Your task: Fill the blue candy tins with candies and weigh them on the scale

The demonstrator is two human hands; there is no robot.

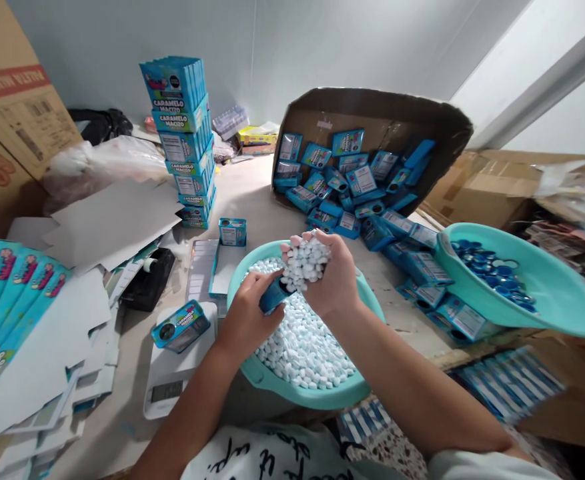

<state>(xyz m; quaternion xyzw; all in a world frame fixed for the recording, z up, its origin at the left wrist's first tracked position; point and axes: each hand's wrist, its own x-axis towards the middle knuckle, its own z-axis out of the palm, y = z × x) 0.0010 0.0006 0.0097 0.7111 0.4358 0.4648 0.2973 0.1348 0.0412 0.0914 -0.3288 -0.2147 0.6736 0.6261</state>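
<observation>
Cupped upward, the right hand [329, 277] cradles a heap of small white, pillow-shaped candies [306, 261] over a smooth teal plastic basin [272, 383] full of the same. Just beside it, the left hand [246, 320] grips a glossy blue tin [273, 295], mostly hidden by its fingers, so its opening cannot be made out.

The basin of candies [272, 380] sits centre — scale [172, 373] at nine o'clock, stacked boxes [186, 143] at eleven, tipped carton [372, 120] at one.
</observation>
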